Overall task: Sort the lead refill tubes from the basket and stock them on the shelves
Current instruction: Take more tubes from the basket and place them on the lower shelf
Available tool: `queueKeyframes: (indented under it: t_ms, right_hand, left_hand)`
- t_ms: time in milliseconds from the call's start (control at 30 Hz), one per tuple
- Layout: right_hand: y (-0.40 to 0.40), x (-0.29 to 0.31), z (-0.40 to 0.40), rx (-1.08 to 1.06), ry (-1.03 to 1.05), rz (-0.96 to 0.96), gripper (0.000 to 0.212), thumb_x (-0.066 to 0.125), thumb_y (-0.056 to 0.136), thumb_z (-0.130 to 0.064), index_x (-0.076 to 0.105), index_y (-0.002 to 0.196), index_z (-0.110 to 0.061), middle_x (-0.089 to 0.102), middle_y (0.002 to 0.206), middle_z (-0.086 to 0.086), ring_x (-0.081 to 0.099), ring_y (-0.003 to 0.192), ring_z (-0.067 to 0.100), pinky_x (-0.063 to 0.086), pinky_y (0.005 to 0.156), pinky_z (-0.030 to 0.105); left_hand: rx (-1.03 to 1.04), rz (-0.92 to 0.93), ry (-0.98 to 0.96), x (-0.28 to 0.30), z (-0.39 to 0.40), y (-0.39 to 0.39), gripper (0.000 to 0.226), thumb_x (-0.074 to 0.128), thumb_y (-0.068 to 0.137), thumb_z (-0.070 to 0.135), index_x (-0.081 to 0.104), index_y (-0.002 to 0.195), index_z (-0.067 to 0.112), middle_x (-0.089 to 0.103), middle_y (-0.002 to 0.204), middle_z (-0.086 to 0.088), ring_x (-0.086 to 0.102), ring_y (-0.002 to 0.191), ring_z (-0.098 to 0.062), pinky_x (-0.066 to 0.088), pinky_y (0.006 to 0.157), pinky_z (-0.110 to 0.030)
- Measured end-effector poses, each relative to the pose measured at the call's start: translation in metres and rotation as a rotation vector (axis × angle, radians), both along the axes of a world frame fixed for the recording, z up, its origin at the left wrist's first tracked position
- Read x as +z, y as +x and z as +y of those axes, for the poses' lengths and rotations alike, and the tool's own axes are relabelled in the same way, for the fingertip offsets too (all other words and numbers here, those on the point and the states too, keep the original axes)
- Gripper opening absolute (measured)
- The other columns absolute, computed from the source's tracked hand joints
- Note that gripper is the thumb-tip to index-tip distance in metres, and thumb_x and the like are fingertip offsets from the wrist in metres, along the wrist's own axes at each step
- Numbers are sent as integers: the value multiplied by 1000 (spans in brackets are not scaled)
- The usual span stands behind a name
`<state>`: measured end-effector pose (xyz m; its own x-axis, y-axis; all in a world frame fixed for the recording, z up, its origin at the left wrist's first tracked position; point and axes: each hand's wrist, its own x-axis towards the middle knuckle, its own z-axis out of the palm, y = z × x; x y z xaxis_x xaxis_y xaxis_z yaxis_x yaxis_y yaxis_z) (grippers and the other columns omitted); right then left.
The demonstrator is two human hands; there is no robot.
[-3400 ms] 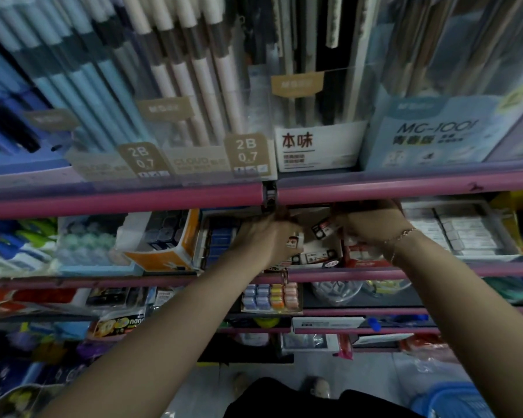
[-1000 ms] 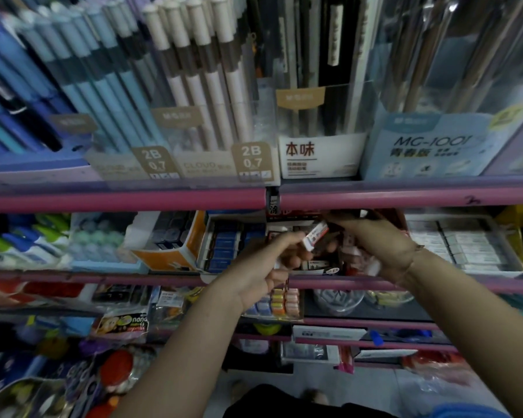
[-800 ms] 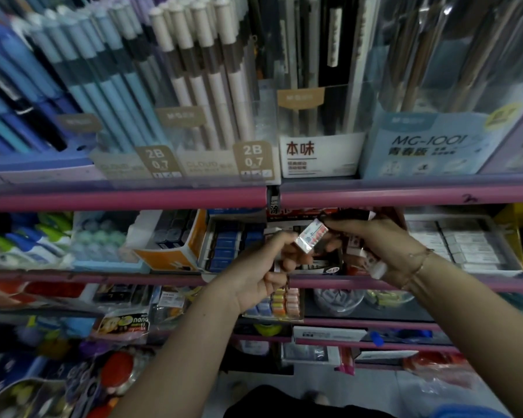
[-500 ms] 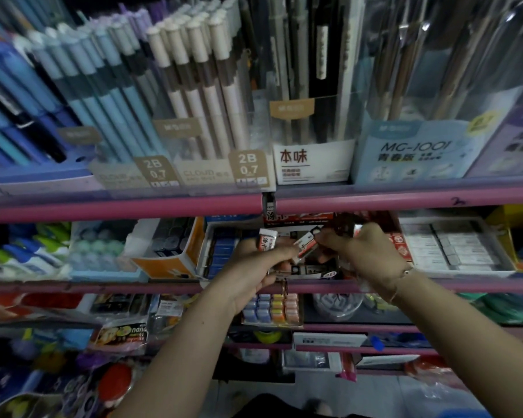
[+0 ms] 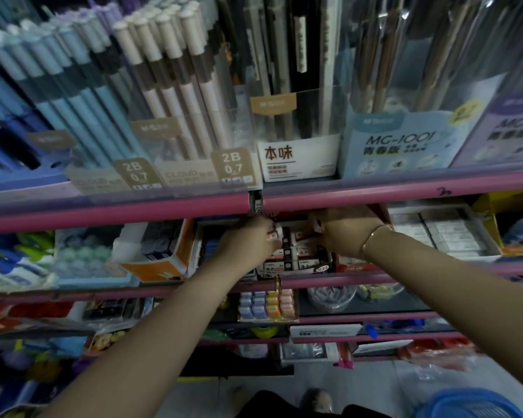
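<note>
Two hands at frame centre, under pink shelf rail (image 5: 115,214). Left hand (image 5: 248,241) pinches one lead refill tube (image 5: 274,235). Right hand (image 5: 346,229) curled over tube box (image 5: 296,257), grip unclear. One blue basket (image 5: 471,402) lower right.

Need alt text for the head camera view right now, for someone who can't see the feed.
Both hands reach into a display box of lead refill tubes on a pink-edged shelf: the left hand pinches a small tube at the box's left side, the right hand is at its right side. Pencil displays fill the shelf above; a blue basket sits bottom right.
</note>
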<state>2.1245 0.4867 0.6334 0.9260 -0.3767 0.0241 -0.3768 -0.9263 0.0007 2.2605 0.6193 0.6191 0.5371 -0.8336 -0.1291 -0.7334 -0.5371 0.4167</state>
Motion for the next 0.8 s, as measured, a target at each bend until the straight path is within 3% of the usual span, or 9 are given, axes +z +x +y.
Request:
queueKeyframes:
  t_ms: [133, 300, 367, 500, 567, 633, 700, 733, 800]
  right_hand:
    - [7, -9, 7, 27, -101, 77, 38, 55, 83, -20, 59, 121, -25, 66, 113, 5, 61, 104, 30, 48, 87, 38]
    - [13, -8, 10, 62, -139, 109, 36, 53, 86, -19, 60, 120, -24, 65, 116, 6, 57, 111, 31, 44, 94, 40]
    - [16, -6, 8, 73, -59, 162, 35, 54, 84, -20, 61, 119, -24, 64, 117, 5, 56, 112, 30, 44, 97, 37]
    - [19, 1, 5, 100, 206, 338, 30, 52, 85, -11, 61, 113, -16, 66, 104, 7, 62, 90, 24, 54, 80, 33]
    - [19, 6, 6, 82, 266, 367, 28, 50, 85, -8, 61, 111, -14, 66, 103, 8, 63, 89, 24, 55, 79, 34]
    - [17, 8, 8, 37, 297, 312, 27, 49, 87, -11, 60, 111, -14, 65, 106, 8, 62, 92, 25, 53, 82, 33]
    - [13, 14, 11, -40, 410, 178, 23, 46, 93, -22, 58, 110, -15, 64, 109, 9, 60, 96, 24, 50, 84, 30]
    - [11, 17, 13, -85, 521, 96, 22, 48, 94, -29, 61, 105, -16, 66, 104, 8, 61, 92, 21, 50, 81, 27]
    - [3, 26, 20, -215, 805, -130, 26, 61, 86, -43, 62, 74, -21, 65, 67, -4, 59, 61, 5, 46, 55, 15]
  left_hand:
    - [-129, -228, 86, -11, 2, 0, 23, 71, 81, 38, 67, 95, 20, 68, 90, -1, 65, 84, -22, 40, 62, -24]
    - [-156, -327, 86, -17, 3, 3, 30, 67, 82, 43, 67, 104, 22, 68, 97, -4, 64, 87, -23, 39, 63, -24]
    - [-148, -363, 84, -20, 2, 3, 35, 67, 82, 44, 67, 110, 22, 68, 103, -5, 65, 91, -24, 42, 65, -25]
    - [-124, -364, 81, -22, 0, 3, 40, 68, 82, 43, 66, 115, 22, 68, 109, -5, 65, 94, -24, 44, 69, -25]
    - [-117, -342, 87, -21, 1, 1, 38, 68, 82, 41, 66, 114, 21, 68, 108, -5, 65, 94, -24, 41, 68, -25]
    - [-65, -191, 85, -17, 2, -2, 28, 68, 83, 36, 65, 105, 20, 67, 99, -2, 64, 90, -22, 40, 68, -23]
    - [64, 168, -9, -8, 4, -4, 12, 65, 85, 29, 57, 93, 24, 60, 85, 7, 59, 77, -15, 40, 64, -23]
    - [146, 405, -76, -1, 6, -6, 6, 61, 88, 25, 55, 89, 25, 57, 80, 9, 55, 70, -11, 38, 59, -23]
    - [290, 953, -233, 13, 12, -13, 11, 48, 93, 16, 57, 87, 18, 59, 76, 1, 49, 54, -8, 35, 49, -21]
